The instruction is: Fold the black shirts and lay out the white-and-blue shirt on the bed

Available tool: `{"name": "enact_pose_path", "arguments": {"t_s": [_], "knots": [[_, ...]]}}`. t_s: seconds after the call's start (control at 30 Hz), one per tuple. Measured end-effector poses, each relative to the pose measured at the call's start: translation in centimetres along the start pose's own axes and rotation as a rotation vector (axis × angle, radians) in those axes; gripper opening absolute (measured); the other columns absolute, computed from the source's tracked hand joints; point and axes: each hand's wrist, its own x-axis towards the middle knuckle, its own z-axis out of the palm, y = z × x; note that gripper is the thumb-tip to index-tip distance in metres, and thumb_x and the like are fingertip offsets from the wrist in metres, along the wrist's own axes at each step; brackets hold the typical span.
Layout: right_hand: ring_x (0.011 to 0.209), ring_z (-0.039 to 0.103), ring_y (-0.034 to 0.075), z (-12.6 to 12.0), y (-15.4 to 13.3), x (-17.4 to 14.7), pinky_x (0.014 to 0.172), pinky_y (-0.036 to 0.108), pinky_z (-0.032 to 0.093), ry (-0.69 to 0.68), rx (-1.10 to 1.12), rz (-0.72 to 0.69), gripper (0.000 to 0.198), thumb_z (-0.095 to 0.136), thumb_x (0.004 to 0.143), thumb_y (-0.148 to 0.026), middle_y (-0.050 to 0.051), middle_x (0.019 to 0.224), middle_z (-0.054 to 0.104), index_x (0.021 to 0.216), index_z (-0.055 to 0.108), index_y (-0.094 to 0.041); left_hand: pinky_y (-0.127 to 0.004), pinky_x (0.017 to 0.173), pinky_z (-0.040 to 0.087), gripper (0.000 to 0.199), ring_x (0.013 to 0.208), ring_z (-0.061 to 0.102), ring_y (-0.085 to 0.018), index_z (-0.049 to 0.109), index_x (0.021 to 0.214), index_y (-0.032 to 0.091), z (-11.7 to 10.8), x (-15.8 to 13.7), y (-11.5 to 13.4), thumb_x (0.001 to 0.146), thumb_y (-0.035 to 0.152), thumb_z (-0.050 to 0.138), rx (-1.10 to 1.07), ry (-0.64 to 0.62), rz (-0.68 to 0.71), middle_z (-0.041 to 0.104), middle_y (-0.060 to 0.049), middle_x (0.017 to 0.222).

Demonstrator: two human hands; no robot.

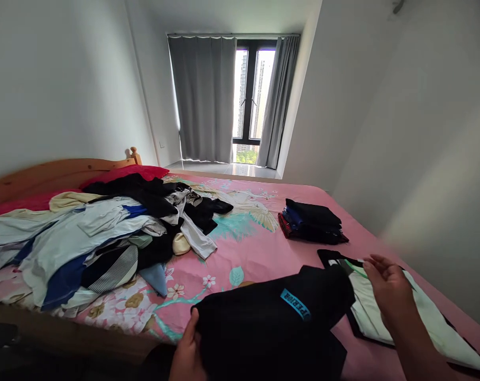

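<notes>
A black T-shirt (259, 312) with a blue lettered patch hangs loosely folded in front of me over the bed's near edge. My left hand (189, 352) grips its left edge, thumb on top and the other fingers hidden behind the cloth. To the right, my right hand (390, 288) is raised with thumb and forefinger pinched together. Just behind those fingertips runs a green strip on a pale garment (372, 307), which lies flat over black cloth. Whether the fingertips hold that strip or anything else I cannot make out.
A heap of loose clothes (105, 233) covers the left of the bed, by the wooden headboard (57, 169) and a red pillow (121, 172). Dark folded clothes (313, 222) form a stack at the right on the pink sheet (256, 254). Grey curtains (206, 100) flank the window.
</notes>
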Motion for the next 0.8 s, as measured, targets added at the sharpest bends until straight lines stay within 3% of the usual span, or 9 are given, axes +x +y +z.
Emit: {"name": "enact_pose_path", "arguments": {"t_s": [0.07, 0.13, 0.2, 0.23, 0.33, 0.47, 0.63, 0.7, 0.8], "knots": [[0.07, 0.061, 0.016, 0.2, -0.8, -3.7, 0.057, 0.025, 0.049, -0.114, -0.091, 0.012, 0.042, 0.065, 0.07, -0.047, 0.007, 0.09, 0.063, 0.104, 0.058, -0.023, -0.042, 0.112, 0.031, 0.054, 0.129, 0.044, -0.027, 0.05, 0.135, 0.023, 1.4, -0.2, -2.1, 0.089, 0.05, 0.046, 0.04, -0.11, -0.066, 0.064, -0.005, 0.122], [0.06, 0.059, 0.016, 1.3, -0.9, -9.5, 0.05, 0.026, 0.049, -0.5, -0.151, 0.033, 0.041, 0.06, 0.074, -0.048, 0.003, 0.077, 0.062, 0.106, 0.058, -0.023, -0.044, 0.115, 0.025, 0.053, 0.135, 0.036, -0.027, 0.054, 0.132, 0.023, 2.6, -0.7, -4.2, 0.087, 0.052, 0.048, 0.073, -0.156, -0.12, 0.062, -0.006, 0.126], [0.074, 0.064, 0.019, 2.6, -0.3, -15.2, 0.063, 0.028, 0.054, -0.916, -0.285, -0.115, 0.052, 0.066, 0.069, -0.038, 0.003, 0.091, 0.066, 0.119, 0.056, -0.027, -0.045, 0.116, 0.021, 0.05, 0.137, 0.031, -0.028, 0.06, 0.126, 0.022, 3.5, -1.3, -5.7, 0.084, 0.049, 0.055, 0.108, -0.198, -0.179, 0.06, -0.006, 0.128], [0.086, 0.065, 0.023, 3.3, 0.3, -17.6, 0.072, 0.031, 0.055, -0.963, -0.33, -0.209, 0.063, 0.069, 0.064, -0.033, 0.004, 0.1, 0.066, 0.126, 0.053, -0.029, -0.044, 0.116, 0.02, 0.048, 0.138, 0.029, -0.028, 0.062, 0.122, 0.022, 3.8, -1.6, -6.1, 0.082, 0.048, 0.059, 0.128, -0.215, -0.2, 0.06, -0.007, 0.129], [0.111, 0.057, 0.027, 4.5, 2.0, -21.6, 0.086, 0.036, 0.053, -0.847, -0.435, -0.397, 0.077, 0.059, 0.067, -0.019, 0.007, 0.123, 0.057, 0.14, 0.035, -0.028, -0.04, 0.117, 0.018, 0.048, 0.14, 0.026, -0.028, 0.066, 0.117, 0.02, 4.7, -2.5, -6.8, 0.078, 0.046, 0.066, 0.178, -0.243, -0.214, 0.058, -0.008, 0.131], [0.118, 0.053, 0.023, 4.4, 2.8, -21.8, 0.093, 0.036, 0.051, -0.755, -0.487, -0.493, 0.067, 0.046, 0.08, -0.019, 0.009, 0.128, 0.053, 0.143, 0.024, -0.024, -0.038, 0.117, 0.016, 0.052, 0.139, 0.027, -0.026, 0.059, 0.126, 0.018, 6.0, -3.1, -7.7, 0.078, 0.036, 0.068, 0.231, -0.223, -0.143, 0.054, -0.008, 0.135], [0.11, 0.059, 0.022, 2.9, 2.5, -20.5, 0.089, 0.034, 0.053, -0.69, -0.5, -0.278, 0.049, 0.04, 0.086, -0.024, 0.011, 0.126, 0.055, 0.135, 0.038, -0.02, -0.041, 0.116, 0.017, 0.06, 0.139, 0.026, -0.029, 0.05, 0.134, 0.017, 7.3, -4.1, -9.1, 0.078, 0.031, 0.068, 0.435, -0.275, -0.143, 0.046, -0.009, 0.142], [0.117, 0.055, 0.021, 2.0, 2.4, -20.1, 0.095, 0.035, 0.049, -0.758, -0.466, -0.176, 0.054, 0.039, 0.086, -0.023, 0.011, 0.134, 0.05, 0.14, 0.031, -0.021, -0.04, 0.116, 0.016, 0.058, 0.14, 0.025, -0.028, 0.049, 0.134, 0.017, 7.6, -4.5, -9.2, 0.081, 0.033, 0.064, 0.591, -0.339, -0.111, 0.042, -0.008, 0.145], [0.135, 0.034, 0.022, 0.9, 2.5, -20.0, 0.108, 0.041, 0.037, -0.916, -0.393, -0.163, 0.073, 0.045, 0.084, -0.024, 0.009, 0.151, 0.028, 0.148, 0.01, -0.024, -0.039, 0.116, 0.014, 0.052, 0.137, 0.029, -0.029, 0.054, 0.13, 0.015, 8.1, -4.8, -8.9, 0.084, 0.039, 0.06, 0.776, -0.356, -0.04, 0.046, -0.009, 0.142]]}}
